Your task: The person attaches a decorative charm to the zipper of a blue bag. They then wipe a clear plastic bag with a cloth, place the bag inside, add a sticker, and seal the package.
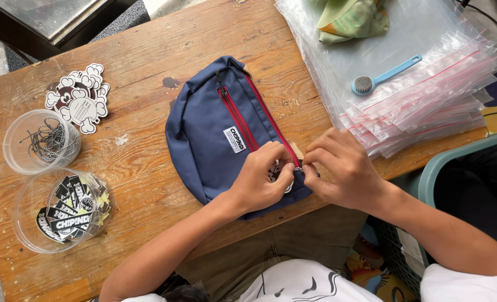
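Observation:
A navy blue waist bag (pixel 212 131) with red zippers lies on the wooden table (pixel 142 61). My left hand (pixel 262 176) rests on the bag's near end, fingers pinched at the end of a red zipper, partly covering a white tag. My right hand (pixel 341 170) meets it from the right, fingertips pinching the same spot by the zipper end. A small white label (pixel 235 139) shows on the bag's front.
At left stand a clear tub of ball chains (pixel 41 142) and a clear tub of black stickers (pixel 64 210), with white cut-out tags (pixel 81 96) behind. A stack of zip bags (pixel 416 84) with a blue brush (pixel 385 75) lies at right. A teal basket (pixel 444 162) sits beside the table.

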